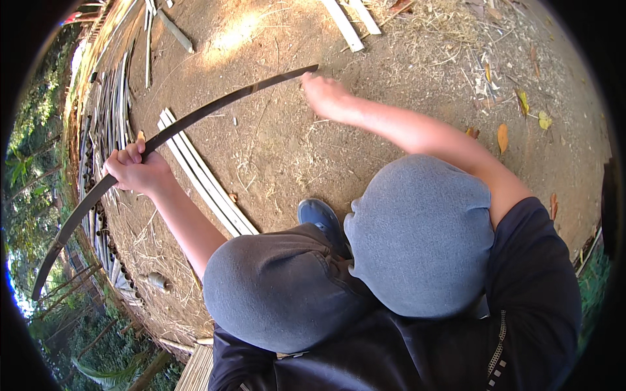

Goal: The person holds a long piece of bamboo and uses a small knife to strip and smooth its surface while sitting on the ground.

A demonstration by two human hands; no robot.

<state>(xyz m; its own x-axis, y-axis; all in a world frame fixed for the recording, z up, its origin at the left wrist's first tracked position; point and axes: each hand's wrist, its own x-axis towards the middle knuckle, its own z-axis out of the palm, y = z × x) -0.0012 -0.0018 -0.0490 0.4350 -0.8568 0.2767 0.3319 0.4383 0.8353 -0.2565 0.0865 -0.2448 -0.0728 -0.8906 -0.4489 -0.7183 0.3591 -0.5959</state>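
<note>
A long dark strip, apparently bamboo, runs from the lower left up to the middle of the view and looks bowed. My left hand is closed around it, with the thumb and fingers wrapped over it. Its lower end sticks out past that hand toward the left rim. Close to its upper end is my right hand, blurred, with its fingers curled in. The fingertips are at the strip's lower edge. Whether they pinch the strip or something small is hidden.
Pale split slats lie on the dirt ground between my left arm and foot. More slats lie ahead. Thin poles are piled at the left, near a short cut tube. Shavings and dry leaves are scattered at the right.
</note>
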